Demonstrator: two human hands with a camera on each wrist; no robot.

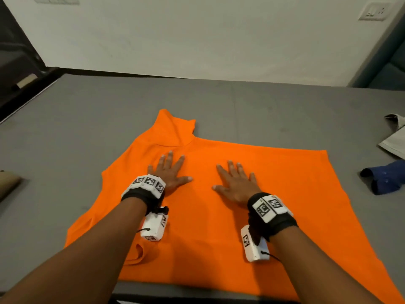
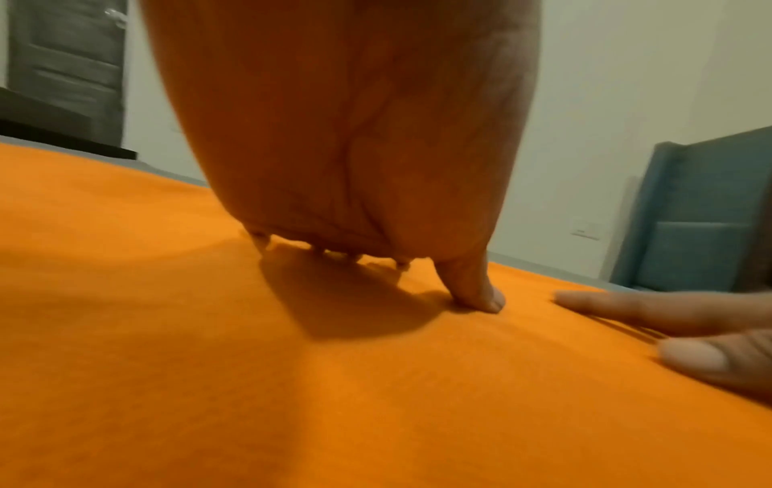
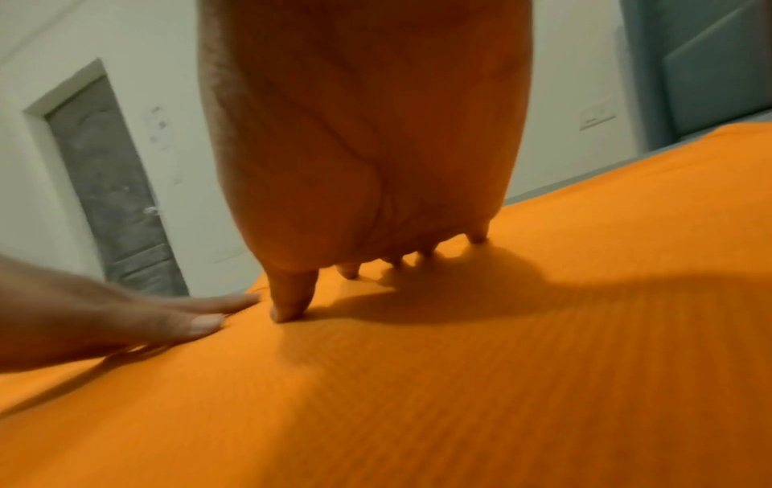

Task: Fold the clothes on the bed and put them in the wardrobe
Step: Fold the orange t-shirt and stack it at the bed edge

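Both your palms are down flat on the orange top (image 1: 252, 194), which is spread on the grey bed (image 1: 65, 128), its collar pointing to the far side and its near edge at the bed's near edge. Your left hand (image 1: 169, 172) sits left of centre, just below the collar, fingers straight and fanned, holding nothing. Your right hand (image 1: 235, 184) lies just beside it, equally flat and splayed, gripping nothing either. From the left wrist view the fingertips (image 2: 480, 297) press into the cloth, so this reads as the smoothing pass before the first fold.

To do it well, sweep outward from the middle, left hand to the left, right hand to the right, so trapped creases run off the sides instead of bunching under your palms. Keep the pressure light; the knit looks soft and could drag along the sheet. Mind the near left corner, where an armhole (image 1: 137, 253) looks doubled over. Flatten that before folding.

Waiting at the far right are a blue garment (image 1: 385, 177) and a grey garment (image 1: 394, 139), well apart from the orange one. No wardrobe shows in these views.
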